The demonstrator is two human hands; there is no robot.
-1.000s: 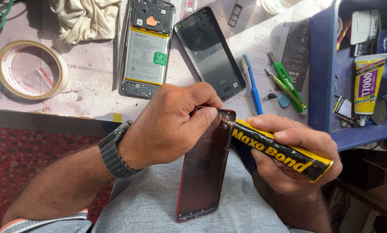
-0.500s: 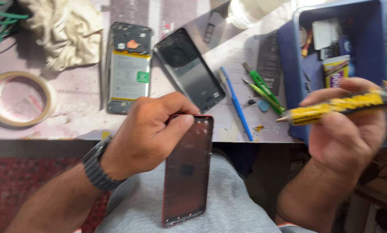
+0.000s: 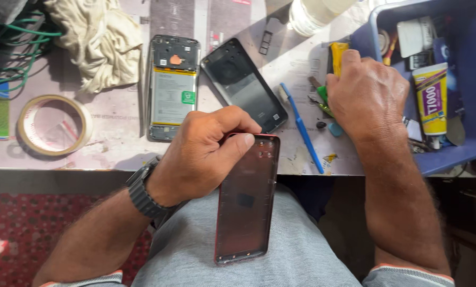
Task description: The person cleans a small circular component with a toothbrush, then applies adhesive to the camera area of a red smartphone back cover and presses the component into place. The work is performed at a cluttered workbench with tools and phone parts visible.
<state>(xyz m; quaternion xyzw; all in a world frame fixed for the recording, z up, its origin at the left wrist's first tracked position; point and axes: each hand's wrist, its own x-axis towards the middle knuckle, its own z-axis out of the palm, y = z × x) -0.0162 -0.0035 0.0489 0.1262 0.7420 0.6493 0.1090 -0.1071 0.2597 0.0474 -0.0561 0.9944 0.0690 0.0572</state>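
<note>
My left hand (image 3: 195,159), with a dark watch on the wrist, grips the top edge of a red phone back cover (image 3: 247,212). The cover rests on my lap with its inner side up. My right hand (image 3: 368,98) lies on the table by the blue tray, its fingers bent over a yellow glue tube (image 3: 337,55). Only the tube's far end shows. An opened phone with its battery exposed (image 3: 171,90) and a dark screen panel (image 3: 246,87) lie on the table beyond my left hand.
A blue toothbrush (image 3: 302,127) and a green tool (image 3: 323,98) lie between the hands. The blue tray (image 3: 461,149) at right holds another glue tube (image 3: 432,101) and small parts. A tape roll (image 3: 52,125), a cloth (image 3: 100,42) and green wires (image 3: 15,48) sit at left.
My right hand carried the yellow glue tube from the cover's top edge up and right, then down onto the table by the tray. My left hand kept hold of the cover.
</note>
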